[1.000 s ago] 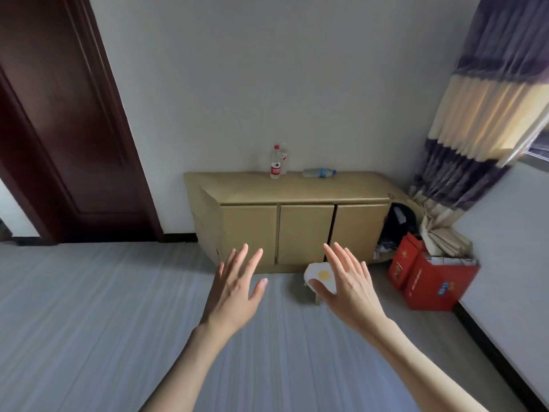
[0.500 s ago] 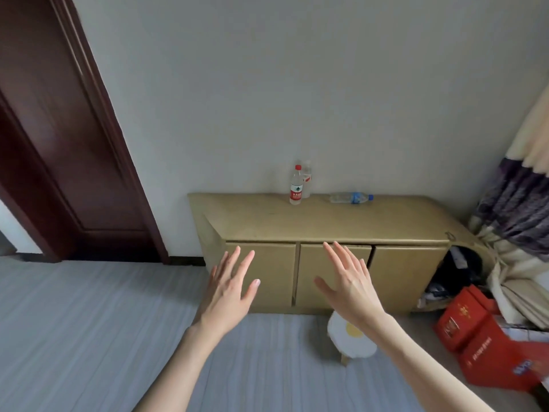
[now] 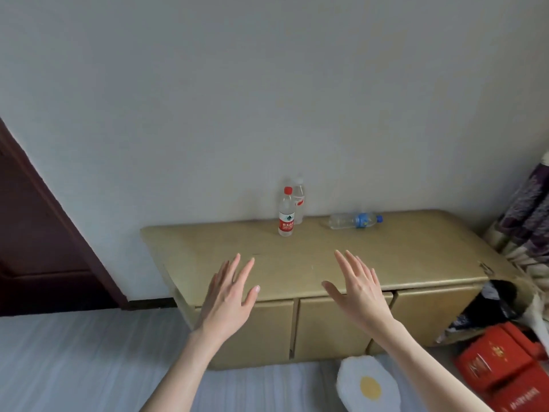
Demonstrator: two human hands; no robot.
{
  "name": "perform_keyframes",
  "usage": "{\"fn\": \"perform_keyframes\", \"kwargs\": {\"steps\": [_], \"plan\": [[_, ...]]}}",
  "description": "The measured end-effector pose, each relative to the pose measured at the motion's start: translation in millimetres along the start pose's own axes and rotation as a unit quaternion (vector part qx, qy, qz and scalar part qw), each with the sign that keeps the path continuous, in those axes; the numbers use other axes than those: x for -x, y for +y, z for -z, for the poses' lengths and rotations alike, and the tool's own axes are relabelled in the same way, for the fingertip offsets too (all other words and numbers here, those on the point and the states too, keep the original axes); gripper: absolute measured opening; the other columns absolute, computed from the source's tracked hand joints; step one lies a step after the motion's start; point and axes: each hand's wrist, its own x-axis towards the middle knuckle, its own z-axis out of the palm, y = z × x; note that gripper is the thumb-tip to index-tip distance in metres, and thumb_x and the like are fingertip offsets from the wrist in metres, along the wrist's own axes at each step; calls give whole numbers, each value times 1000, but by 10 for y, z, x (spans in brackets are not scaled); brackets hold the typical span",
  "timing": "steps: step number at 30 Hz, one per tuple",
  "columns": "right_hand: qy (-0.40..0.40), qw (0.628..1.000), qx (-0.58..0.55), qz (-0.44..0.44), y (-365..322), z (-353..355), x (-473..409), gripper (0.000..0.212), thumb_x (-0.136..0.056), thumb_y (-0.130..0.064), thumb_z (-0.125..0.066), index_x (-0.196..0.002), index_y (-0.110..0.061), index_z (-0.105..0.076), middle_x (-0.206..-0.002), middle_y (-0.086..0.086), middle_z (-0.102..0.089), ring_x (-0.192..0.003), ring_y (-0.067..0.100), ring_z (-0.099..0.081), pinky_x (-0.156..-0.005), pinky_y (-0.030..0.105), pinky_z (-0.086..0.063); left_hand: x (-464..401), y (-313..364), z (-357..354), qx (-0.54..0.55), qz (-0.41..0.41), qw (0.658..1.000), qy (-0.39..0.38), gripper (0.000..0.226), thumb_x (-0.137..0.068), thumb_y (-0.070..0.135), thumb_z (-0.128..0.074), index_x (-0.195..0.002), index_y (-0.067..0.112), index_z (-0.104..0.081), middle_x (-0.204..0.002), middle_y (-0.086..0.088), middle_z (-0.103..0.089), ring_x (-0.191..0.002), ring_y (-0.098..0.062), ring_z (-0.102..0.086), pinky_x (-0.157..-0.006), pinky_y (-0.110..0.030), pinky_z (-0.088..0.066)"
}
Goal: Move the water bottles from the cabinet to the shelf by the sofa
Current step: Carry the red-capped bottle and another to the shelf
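3 bottles on the cabinet (image 3: 386,263) top, far side by the wall. Two upright: red-cap bottle (image 3: 286,214), and a second bottle (image 3: 298,203) just behind it, partly hidden. Third, blue-label bottle (image 3: 355,220), lies flat, long axis left-right, cap pointing right. Left hand (image 3: 227,295) and right hand (image 3: 361,288) both spread flat, holding nothing, over the near edge. All bottles sit well beyond the fingertips.

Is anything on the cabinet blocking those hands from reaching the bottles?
Nothing visible: bare cabinet top lies between both open hands, left hand and right hand, and the bottles.
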Motion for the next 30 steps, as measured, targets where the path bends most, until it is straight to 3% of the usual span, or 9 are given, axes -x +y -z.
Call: {"fn": "perform_keyframes", "kwargs": {"steps": [8,13,17,20,24,27,30], "plan": [[-14,998,-7,-60,444,-265,-1164,71,-87,-51,-46,-145,-22,-16,-153,7,-21,-141,24,-16,-115,45,-14,-1425,-77,-552,14,-44,997,-63,68,-80,55,-22,-139,23,-32,-150,-10,-24,-138,-29,-24,-112,-43,-22],[-77,994,10,-77,905,-558,-1876,70,-89,-54,-40,-145,-23,-11,-154,4,-16,-142,22,-14,-116,44,-12,-2078,-182,-1001,5,-6,995,-97,74,-76,58,-17,-139,21,-32,-150,-12,-25,-138,-31,-24,-111,-43,-23],[-118,990,9,-72,1261,-721,-2545,69,-89,-53,-39,-145,-22,-11,-154,4,-16,-141,22,-13,-115,43,-11,-2676,-150,-1237,2,35,992,-123,82,-72,61,-9,-142,21,-22,-152,-10,-17,-141,-27,-14,-114,-38,-15],[-129,989,11,-69,1489,-785,-3008,69,-89,-52,-41,-144,-21,-13,-153,4,-18,-141,22,-15,-115,42,-13,-3105,-103,-1362,1,49,990,-133,69,-83,57,-21,-143,23,-17,-153,-8,-16,-142,-25,-10,-114,-35,-12],[-144,988,5,-60,1676,-898,-3562,69,-88,-54,-42,-143,-21,-18,-151,6,-25,-139,23,-21,-114,42,-18,-3611,-68,-1483,22,68,990,-120,82,-72,60,-13,-143,19,-20,-151,-9,-22,-140,-24,-16,-114,-36,-17],[-152,987,-24,-42,1659,-1004,-3982,67,-88,-48,-48,-142,-17,-23,-148,10,-30,-136,26,-27,-113,39,-20,-3909,-125,-1580,32,72,991,-104,74,-78,53,-25,-143,16,-18,-150,-11,-24,-139,-26,-22,-111,-37,-21],[-158,986,-57,-15,1491,-1101,-4437,63,-90,-41,-48,-142,-16,-23,-144,9,-34,-133,26,-31,-108,37,-26,-4201,-198,-1675,48,86,989,-108,66,-91,31,-45,-144,19,-9,-152,-8,-17,-140,-24,-17,-113,-36,-20]]}}
